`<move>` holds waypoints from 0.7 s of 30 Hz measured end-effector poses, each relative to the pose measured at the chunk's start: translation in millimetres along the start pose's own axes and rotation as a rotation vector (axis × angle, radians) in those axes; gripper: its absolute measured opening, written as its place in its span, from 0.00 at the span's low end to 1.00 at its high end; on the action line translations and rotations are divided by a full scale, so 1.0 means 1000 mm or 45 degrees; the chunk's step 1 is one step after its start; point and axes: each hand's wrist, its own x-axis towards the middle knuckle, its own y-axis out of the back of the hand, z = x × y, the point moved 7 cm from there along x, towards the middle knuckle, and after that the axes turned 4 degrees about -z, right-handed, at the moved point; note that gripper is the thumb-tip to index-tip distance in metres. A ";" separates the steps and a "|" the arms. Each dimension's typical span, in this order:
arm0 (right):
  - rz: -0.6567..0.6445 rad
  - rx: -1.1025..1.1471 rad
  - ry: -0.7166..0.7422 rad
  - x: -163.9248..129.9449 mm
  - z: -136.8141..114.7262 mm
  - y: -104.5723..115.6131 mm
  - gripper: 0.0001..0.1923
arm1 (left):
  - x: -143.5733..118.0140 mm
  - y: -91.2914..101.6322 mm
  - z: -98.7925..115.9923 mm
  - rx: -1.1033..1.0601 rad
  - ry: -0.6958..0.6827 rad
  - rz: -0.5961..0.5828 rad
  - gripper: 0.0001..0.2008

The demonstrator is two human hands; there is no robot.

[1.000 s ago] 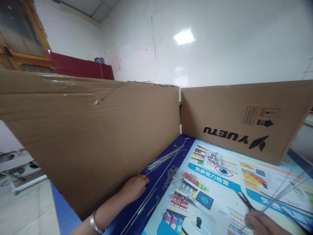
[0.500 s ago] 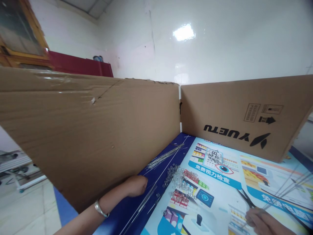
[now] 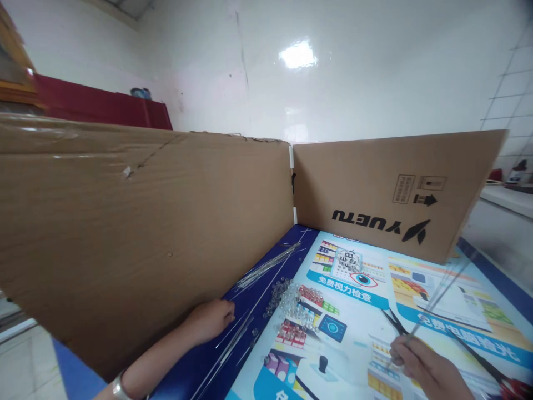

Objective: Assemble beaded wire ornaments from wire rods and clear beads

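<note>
the left hand (image 3: 210, 321) is lying on the dark blue edge of the surface (image 3: 291, 244), close against the cardboard wall (image 3: 145, 233), its fingers curled down among loose thin wires (image 3: 233, 339); whether they are pinching one is hard to tell from here. the right hand (image 3: 420, 369) is gripping a bundle of long thin wires (image 3: 441, 291) that is slanting up and to the right, with a pair of scissors (image 3: 393, 322) lying just beside its fingers on the printed poster (image 3: 358, 311). a heap of clear beads (image 3: 287, 300) is sitting between the two hands, and another sheaf of wires (image 3: 268, 266) is lying farther back along the wall.

to do this well, the left fingers are probably best sliding a single wire free by its end rather than raking several, while the right hand is keeping its bundle lifted clear of the beads so none are scattered, and away from the scissor blades.
</note>
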 end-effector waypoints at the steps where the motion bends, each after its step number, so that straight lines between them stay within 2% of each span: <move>1: -0.016 0.038 -0.023 0.000 0.002 -0.001 0.16 | -0.001 0.004 0.001 0.000 -0.004 0.013 0.12; 6: -0.030 0.030 0.011 0.003 0.004 0.000 0.15 | -0.005 0.009 0.002 0.029 0.038 0.020 0.09; 16: 0.025 -0.093 0.051 0.004 0.018 0.002 0.14 | 0.002 -0.021 0.002 0.132 0.154 -0.097 0.09; 21: 0.001 -0.034 0.040 0.005 0.015 0.001 0.15 | 0.006 -0.025 0.001 0.112 0.170 -0.104 0.05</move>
